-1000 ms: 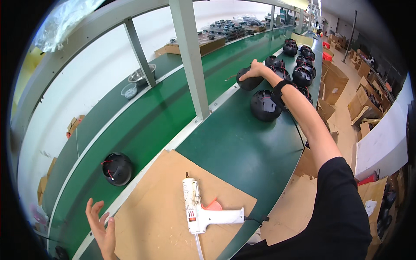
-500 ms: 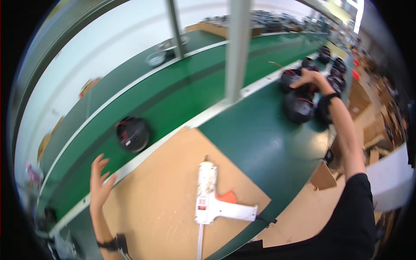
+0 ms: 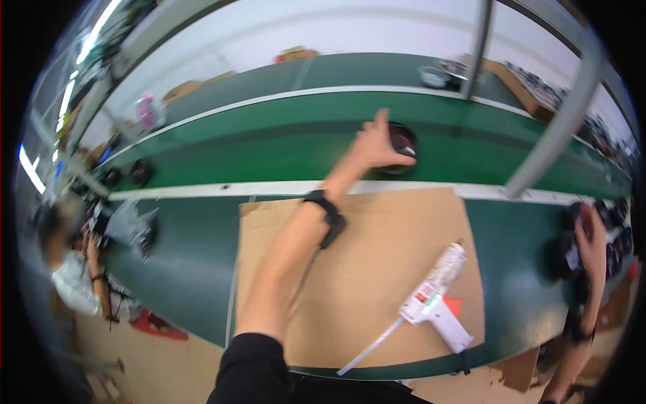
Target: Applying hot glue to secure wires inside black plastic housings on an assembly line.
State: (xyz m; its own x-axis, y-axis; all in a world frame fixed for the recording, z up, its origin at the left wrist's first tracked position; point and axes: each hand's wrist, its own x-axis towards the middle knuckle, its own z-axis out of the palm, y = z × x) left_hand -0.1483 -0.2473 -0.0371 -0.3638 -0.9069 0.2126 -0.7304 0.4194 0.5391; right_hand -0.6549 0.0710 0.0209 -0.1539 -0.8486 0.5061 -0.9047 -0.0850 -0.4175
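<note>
On the green conveyor belt lies a black, round, bowl-shaped part [image 3: 404,141] with red wire on it. My left hand [image 3: 377,145] reaches over it from the left, thumb and fingers spread at its edge, not closed round it. At the far right, my right hand [image 3: 593,246] has its fingers and thumb about a black round part [image 3: 568,256] in a cluster of similar parts; the grip is partly hidden. Between my arms a white glue gun [image 3: 431,299] with an orange trigger and a glue stick in its back rests on a cardboard sheet [image 3: 350,269].
A grey post [image 3: 558,128] rises behind the bench on the right. A clear plastic bag [image 3: 131,225] lies on the left of the bench, near another person [image 3: 74,283]. Across the belt stand a clear bowl [image 3: 434,76] and a metal bowl [image 3: 454,69].
My view has swung to the left. My left hand has moved from beside the belt onto the black part there. My right hand remains at the cluster of black parts.
</note>
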